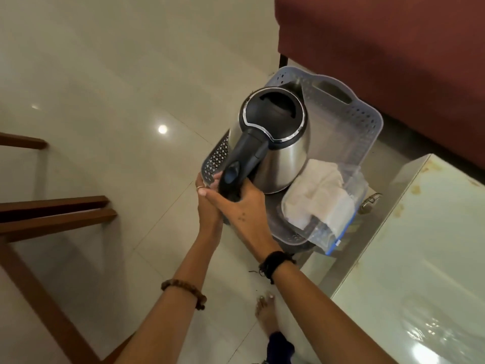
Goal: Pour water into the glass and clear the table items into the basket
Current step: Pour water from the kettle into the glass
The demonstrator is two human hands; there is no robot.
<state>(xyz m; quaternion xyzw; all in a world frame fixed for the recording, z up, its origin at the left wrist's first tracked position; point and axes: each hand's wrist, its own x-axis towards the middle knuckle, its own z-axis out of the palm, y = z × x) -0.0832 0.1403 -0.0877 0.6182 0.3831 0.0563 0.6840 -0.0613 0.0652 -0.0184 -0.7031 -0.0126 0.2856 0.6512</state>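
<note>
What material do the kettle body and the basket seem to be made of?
Kettle: the body looks like brushed stainless steel, silvery with soft reflections; lid and handle look like dark matte plastic. Basket: probably pale blue-grey plastic, judging by the moulded perforated walls and cut-out handle.

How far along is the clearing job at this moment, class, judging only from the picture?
Done: a white cloth in a clear bag already lies in the basket. In hand: the right hand holds the kettle by its handle over the basket, while the left hand is at the basket's rim. Left: setting the kettle down. No glass is in view, so the pouring cannot be judged.
</note>
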